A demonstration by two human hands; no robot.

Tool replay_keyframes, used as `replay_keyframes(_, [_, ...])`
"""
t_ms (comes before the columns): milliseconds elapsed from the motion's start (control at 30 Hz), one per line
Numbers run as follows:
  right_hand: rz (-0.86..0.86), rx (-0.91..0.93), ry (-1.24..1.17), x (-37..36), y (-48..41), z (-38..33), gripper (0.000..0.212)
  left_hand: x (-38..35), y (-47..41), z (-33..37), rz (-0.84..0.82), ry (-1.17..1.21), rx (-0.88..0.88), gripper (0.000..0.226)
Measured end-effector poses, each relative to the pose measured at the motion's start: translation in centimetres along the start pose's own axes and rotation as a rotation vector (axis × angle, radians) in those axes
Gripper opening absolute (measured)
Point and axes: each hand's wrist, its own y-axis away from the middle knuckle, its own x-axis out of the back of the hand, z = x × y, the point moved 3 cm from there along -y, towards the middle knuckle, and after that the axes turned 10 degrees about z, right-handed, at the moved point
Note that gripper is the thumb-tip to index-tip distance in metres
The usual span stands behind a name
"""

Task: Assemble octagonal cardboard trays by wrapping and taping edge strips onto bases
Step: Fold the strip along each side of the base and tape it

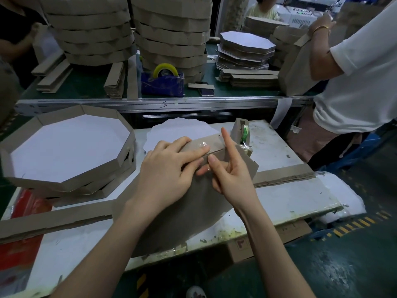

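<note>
Nearest me on worktop [275,147], loose strip [53,220] waits. Mid-worktop, current tray [182,211] tilted up, brown underside facing me. Edge strip [216,139] wrapped along top, tape [204,145] over joint. Left hand [167,168] flat, fingers pressing tape down. Right hand [232,177] grips nothing, thumb and straight forefinger pressing strip. Beyond: tape dispenser [242,134], finished trays [64,151] stacked left. My guess: this tray nearly closed. Spare bases [247,41] far back, so more to do.

Two bare forearms [111,237] with slim fingers [227,143] and short plain nails [212,158].
</note>
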Motion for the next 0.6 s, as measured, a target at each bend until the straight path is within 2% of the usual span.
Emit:
replay_keyframes(133, [0.003,0.018,0.006,0.1,-0.2,0.5,0.068,0.2,-0.7,0.9,0.026,0.022,0.073,0.04])
replay_keyframes(267, [0.027,0.02,0.013,0.3,-0.2,0.8,0.066,-0.4,-1.7,2.0,0.051,-0.05,0.081,0.031])
replay_keyframes(467, [-0.005,0.018,0.007,0.6,-0.2,0.2,0.071,-0.7,-1.7,1.6,0.042,-0.044,0.089,0.034])
replay_keyframes(600, [0.045,0.05,0.152,1.0,-0.2,0.5,0.08,-0.6,-1.8,1.5,0.053,-0.042,0.098,0.034])
